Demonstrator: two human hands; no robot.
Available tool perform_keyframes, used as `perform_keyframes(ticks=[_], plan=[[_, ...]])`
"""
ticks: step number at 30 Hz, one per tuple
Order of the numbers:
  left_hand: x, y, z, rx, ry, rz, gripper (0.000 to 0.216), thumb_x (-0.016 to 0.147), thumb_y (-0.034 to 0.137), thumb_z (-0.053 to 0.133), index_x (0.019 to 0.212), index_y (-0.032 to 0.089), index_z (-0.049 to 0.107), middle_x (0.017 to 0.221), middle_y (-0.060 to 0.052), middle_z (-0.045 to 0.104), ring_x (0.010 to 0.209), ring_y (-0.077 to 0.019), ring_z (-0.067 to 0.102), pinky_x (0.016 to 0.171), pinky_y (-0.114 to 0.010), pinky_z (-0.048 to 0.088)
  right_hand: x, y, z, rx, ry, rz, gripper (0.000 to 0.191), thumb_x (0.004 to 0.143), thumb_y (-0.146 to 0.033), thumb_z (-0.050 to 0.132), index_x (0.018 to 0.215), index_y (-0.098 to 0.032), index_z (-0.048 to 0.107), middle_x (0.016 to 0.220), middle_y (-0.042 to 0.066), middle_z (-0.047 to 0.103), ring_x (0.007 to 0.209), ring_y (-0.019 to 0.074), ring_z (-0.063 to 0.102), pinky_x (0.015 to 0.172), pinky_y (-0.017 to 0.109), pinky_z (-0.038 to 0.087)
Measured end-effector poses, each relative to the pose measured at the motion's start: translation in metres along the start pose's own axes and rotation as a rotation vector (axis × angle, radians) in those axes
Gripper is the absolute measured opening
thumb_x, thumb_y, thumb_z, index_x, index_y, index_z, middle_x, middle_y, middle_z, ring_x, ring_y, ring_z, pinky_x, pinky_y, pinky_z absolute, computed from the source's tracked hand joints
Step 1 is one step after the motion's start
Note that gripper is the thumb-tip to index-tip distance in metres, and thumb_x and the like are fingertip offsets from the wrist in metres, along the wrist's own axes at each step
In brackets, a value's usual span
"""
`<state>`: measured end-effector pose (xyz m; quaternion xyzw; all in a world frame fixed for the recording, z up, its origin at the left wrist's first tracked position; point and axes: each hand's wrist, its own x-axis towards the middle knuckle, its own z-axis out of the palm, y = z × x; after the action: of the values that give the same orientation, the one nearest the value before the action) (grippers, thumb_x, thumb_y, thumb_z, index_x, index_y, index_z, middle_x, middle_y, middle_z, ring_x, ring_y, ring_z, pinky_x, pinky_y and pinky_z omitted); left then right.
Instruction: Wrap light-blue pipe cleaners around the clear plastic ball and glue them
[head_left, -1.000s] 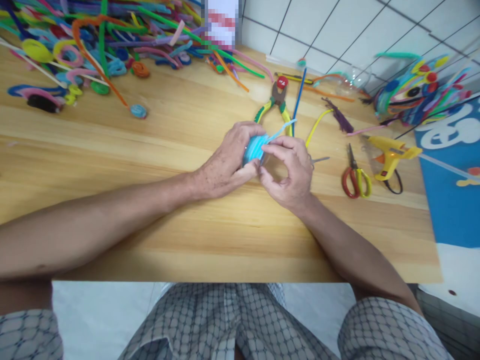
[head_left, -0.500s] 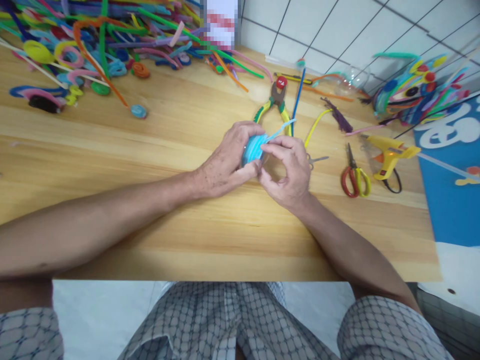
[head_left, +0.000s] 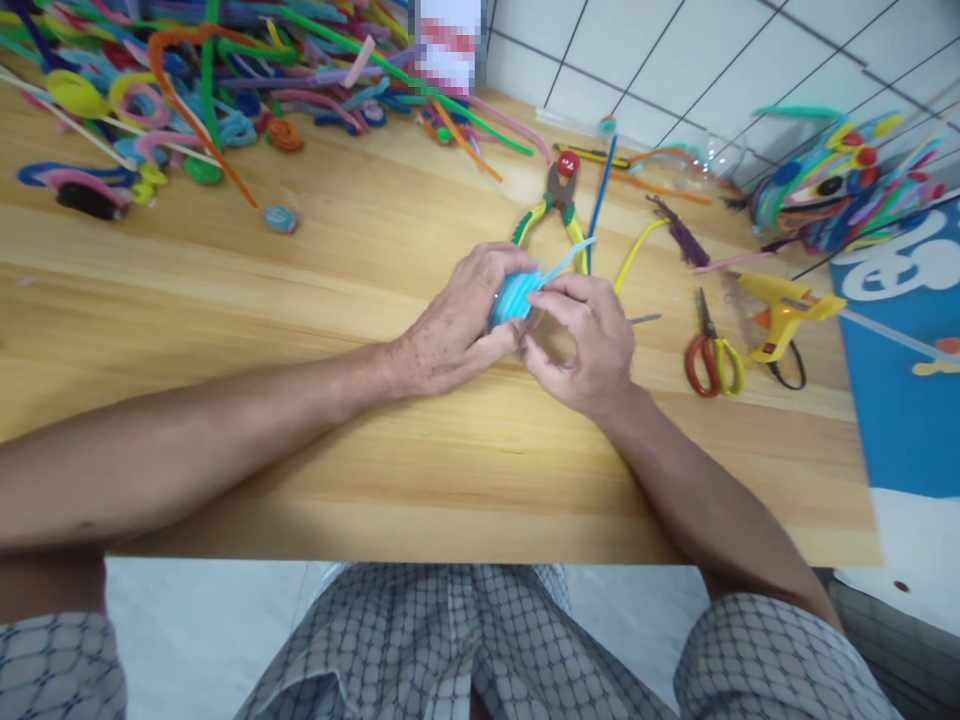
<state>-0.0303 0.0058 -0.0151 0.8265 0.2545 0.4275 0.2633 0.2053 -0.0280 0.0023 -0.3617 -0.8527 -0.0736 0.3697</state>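
Note:
A rounded piece wrapped in light-blue pipe cleaner (head_left: 514, 296) is held above the middle of the table. My left hand (head_left: 461, 325) curls round it, with the fingers over the top and the thumb along the near side. From the right, my right hand (head_left: 589, 345) meets it with thumb and forefinger at its edge. One loose end of the pipe cleaner sticks out toward the upper right. Much of the wrapped piece is hidden by my fingers. Just beyond lie pliers (head_left: 561, 190) with green and yellow handles.
Colourful pipe cleaners (head_left: 247, 90) lie heaped at the back left of the table (head_left: 360, 490). To the right are scissors (head_left: 709, 355), a yellow glue gun (head_left: 784, 310) and a multicoloured pipe-cleaner figure (head_left: 832, 190). A tiled wall (head_left: 585, 60) bounds the back.
The view has shifted slightly. My right hand has moved a little to the right and now covers more of the small metal tool behind it. The hold on the blue piece looks the same.

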Motion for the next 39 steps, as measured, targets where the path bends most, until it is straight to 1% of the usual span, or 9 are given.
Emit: perform_keyframes(ticks=[4,8,14,18,21,24,30,35,39], plan=[[0.000,0.000,0.001,0.015,0.020,0.020,0.059,0.113,0.068,0.047,0.156,0.027,0.048,0.157,-0.018,0.063,0.151,-0.0354,0.059,0.132,-0.063,0.049,0.002,0.001,-0.001,0.024,0.024,-0.046,0.050,0.101,-0.030,0.074,0.150,-0.031,0.063,0.134,0.011,0.078,0.123,0.0317,0.078,0.104,0.051,0.066],[0.000,0.000,0.000,0.012,0.009,0.000,0.060,0.112,0.068,0.050,0.156,0.028,0.049,0.157,-0.017,0.063,0.150,-0.0363,0.059,0.131,-0.064,0.049,0.006,-0.002,-0.001,-0.012,0.053,-0.068,0.045,0.103,-0.031,0.072,0.147,-0.030,0.064,0.130,0.011,0.079,0.119,0.0305,0.079,0.099,0.049,0.067],[-0.001,-0.001,-0.001,-0.032,-0.002,0.004,0.058,0.111,0.061,0.054,0.159,0.030,0.047,0.159,-0.017,0.062,0.152,-0.0376,0.059,0.133,-0.064,0.048,0.007,-0.005,0.000,0.001,0.094,-0.061,0.043,0.101,-0.028,0.073,0.144,-0.028,0.065,0.128,0.012,0.078,0.116,0.0294,0.078,0.097,0.047,0.067],[-0.001,0.001,-0.002,-0.012,-0.008,0.011,0.054,0.111,0.057,0.054,0.158,0.030,0.049,0.159,-0.017,0.063,0.152,-0.0372,0.058,0.132,-0.065,0.048,0.003,-0.003,0.001,0.003,0.068,-0.041,0.047,0.100,-0.027,0.074,0.145,-0.029,0.065,0.131,0.012,0.077,0.119,0.0312,0.077,0.100,0.050,0.066],[0.001,0.004,-0.003,0.043,-0.022,0.038,0.050,0.112,0.050,0.055,0.157,0.030,0.049,0.157,-0.016,0.062,0.153,-0.0337,0.058,0.131,-0.063,0.050,0.001,-0.001,0.001,0.009,0.040,-0.024,0.048,0.099,-0.029,0.075,0.146,-0.031,0.064,0.133,0.012,0.076,0.121,0.0318,0.076,0.101,0.051,0.065],[0.001,0.006,-0.004,0.083,-0.023,0.061,0.045,0.113,0.044,0.052,0.156,0.029,0.049,0.153,-0.015,0.063,0.152,-0.0298,0.057,0.130,-0.058,0.052,0.000,0.000,0.001,0.014,0.050,-0.028,0.047,0.100,-0.030,0.075,0.146,-0.031,0.064,0.131,0.011,0.076,0.119,0.0309,0.076,0.101,0.051,0.065],[0.002,0.006,-0.005,0.055,-0.031,0.056,0.044,0.111,0.044,0.053,0.153,0.032,0.054,0.154,-0.013,0.063,0.155,-0.0326,0.055,0.130,-0.060,0.050,0.003,0.000,0.002,0.054,0.091,-0.046,0.048,0.100,-0.028,0.075,0.147,-0.031,0.065,0.130,0.011,0.076,0.118,0.0298,0.076,0.099,0.049,0.065],[0.003,0.009,-0.004,0.042,-0.024,0.060,0.041,0.111,0.038,0.054,0.151,0.028,0.055,0.149,-0.014,0.063,0.154,-0.0316,0.056,0.130,-0.059,0.051,0.006,-0.001,0.002,0.055,0.104,-0.045,0.043,0.102,-0.032,0.072,0.145,-0.031,0.064,0.127,0.010,0.077,0.115,0.0295,0.077,0.096,0.051,0.067],[0.005,-0.002,-0.004,0.063,0.013,0.158,0.046,0.113,0.040,0.054,0.157,0.031,0.051,0.147,-0.014,0.062,0.150,-0.0315,0.056,0.126,-0.058,0.056,0.012,-0.005,-0.003,0.042,0.106,-0.063,0.041,0.101,-0.027,0.073,0.141,-0.029,0.066,0.123,0.013,0.078,0.113,0.0285,0.079,0.094,0.046,0.069]])
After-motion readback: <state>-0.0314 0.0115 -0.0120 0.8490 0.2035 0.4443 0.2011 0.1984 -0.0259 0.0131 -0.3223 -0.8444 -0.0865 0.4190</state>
